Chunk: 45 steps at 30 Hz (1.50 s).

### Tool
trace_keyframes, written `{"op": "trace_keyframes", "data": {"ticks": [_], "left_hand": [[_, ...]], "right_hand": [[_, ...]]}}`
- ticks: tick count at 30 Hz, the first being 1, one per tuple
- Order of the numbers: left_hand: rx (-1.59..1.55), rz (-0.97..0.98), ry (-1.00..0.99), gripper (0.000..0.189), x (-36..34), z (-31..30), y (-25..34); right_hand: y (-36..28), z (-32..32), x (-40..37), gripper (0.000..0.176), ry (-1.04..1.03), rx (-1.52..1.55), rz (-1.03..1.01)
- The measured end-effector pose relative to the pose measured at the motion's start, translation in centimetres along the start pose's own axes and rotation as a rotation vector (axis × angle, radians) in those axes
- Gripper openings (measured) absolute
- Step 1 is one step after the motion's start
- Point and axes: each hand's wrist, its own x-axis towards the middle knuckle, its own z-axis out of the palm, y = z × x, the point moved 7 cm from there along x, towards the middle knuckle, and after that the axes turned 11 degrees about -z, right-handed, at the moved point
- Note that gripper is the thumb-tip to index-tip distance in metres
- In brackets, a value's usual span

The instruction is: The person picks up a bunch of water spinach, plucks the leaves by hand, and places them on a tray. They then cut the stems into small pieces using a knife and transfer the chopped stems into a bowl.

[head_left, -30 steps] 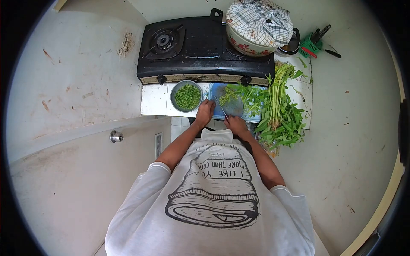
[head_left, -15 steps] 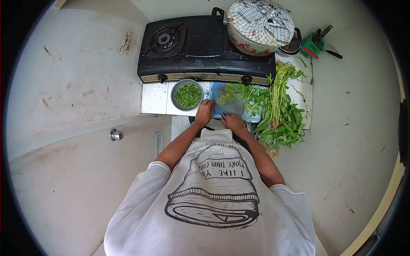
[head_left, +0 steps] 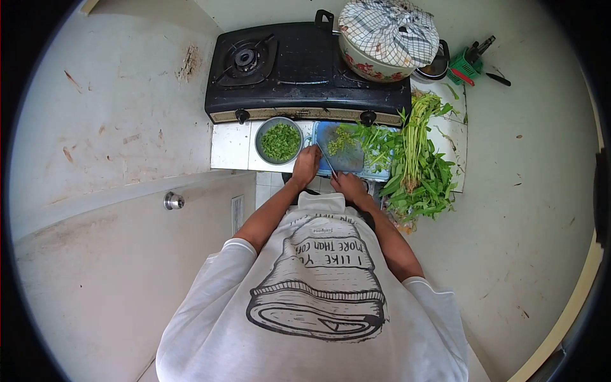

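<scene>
knife (head_left: 328, 161) in right hand (head_left: 349, 186)

The blade (head_left: 327, 160) looks metal, the stove (head_left: 302, 95) glossy, the cloth (head_left: 380, 35) matt, the doorknob (head_left: 173, 201) shiny metal.

A passable lane of tiled worktop (head_left: 230, 146) runs between the left wall (head_left: 127, 108) and the bowl (head_left: 279, 163), while the stove (head_left: 304, 70) bars the far side, a cloth-covered pot (head_left: 382, 60) towers over its right end, and leafy stems (head_left: 415, 149) crowd the right of the cutting board (head_left: 352, 162).
</scene>
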Motion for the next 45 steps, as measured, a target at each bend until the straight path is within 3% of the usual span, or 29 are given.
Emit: {"op": "trace_keyframes", "data": {"ticks": [10, 16, 27, 30, 45], "left_hand": [[0.052, 0.080, -0.024, 0.005, -0.5, -0.3, 0.2], [-0.023, -0.057, -0.009, 0.007, -0.2, 0.0, -0.3], [-0.010, -0.041, 0.010, 0.009, -0.3, -0.1, -0.2], [-0.012, -0.028, 0.002, 0.010, -0.3, -0.3, -0.1], [-0.062, 0.022, -0.033, 0.014, -1.2, -0.6, -0.5]], "right_hand": [[-1.0, -0.6, 0.0, 0.042, -0.018, -0.106, 0.011], [-0.5, -0.5, -0.5, 0.042, -0.042, -0.088, 0.010], [-0.4, -0.7, -1.0, 0.043, -0.026, -0.063, 0.031], [-0.3, 0.3, -0.8, 0.043, -0.023, -0.012, -0.047], [-0.2, -1.8, -1.3, 0.039, -0.095, -0.157, -0.008]]}}
